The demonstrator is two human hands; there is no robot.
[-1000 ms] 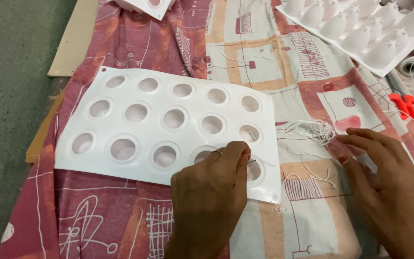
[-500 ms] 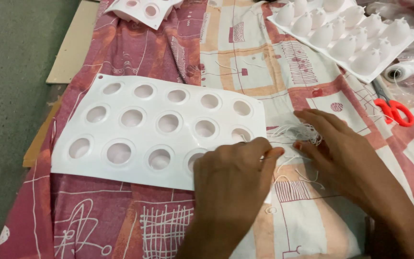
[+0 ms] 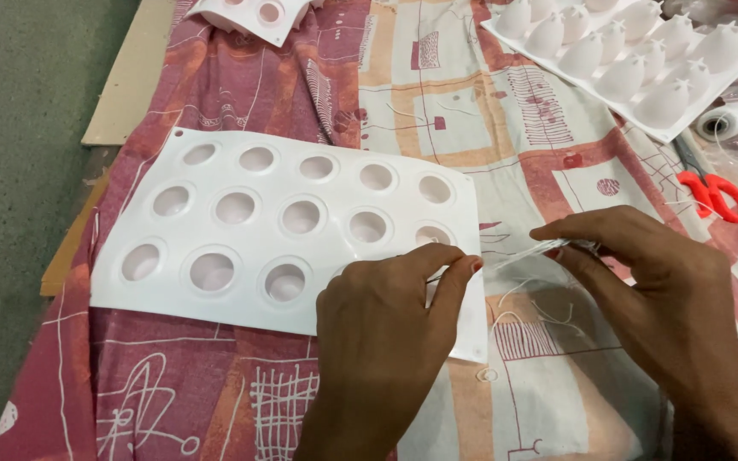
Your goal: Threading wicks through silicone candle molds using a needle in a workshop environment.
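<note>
My left hand rests on the near right corner of the white mould, fingertips pinched together on one end of a thin white thread. My right hand holds the other end just off the mould's right edge, thumb and fingers closed on the strand, so it spans the gap between both hands above the cloth. More cut threads lie loose on the cloth below it. Step in hand, as I judge it: separating a single thread for a cavity. The next move calls for a steady pinch and a careful aim at the near right cavity, partly hidden under my left hand.
</note>
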